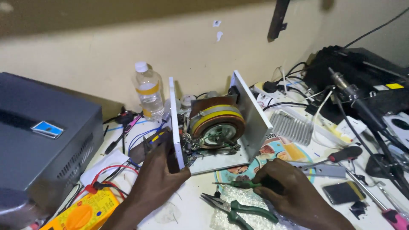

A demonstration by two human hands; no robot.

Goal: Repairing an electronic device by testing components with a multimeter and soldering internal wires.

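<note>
Chassis [255, 115]: white panels. Coil [216, 124] inside: copper-brown, yellow band, grey hub. Pliers [232, 207]: green handles, dark jaws. Screwdriver [238, 184] in right hand [294, 194]: green shaft. Multimeter [85, 213]: yellow, orange dial, red and black leads. Bottle [149, 90]: clear, white cap, yellow label. Box [38, 145] at left: grey, blue sticker. Heatsink [292, 125]: silver ribbed. Second screwdriver [345, 154]: dark red handle. Wall [106, 47]: cream.
</note>
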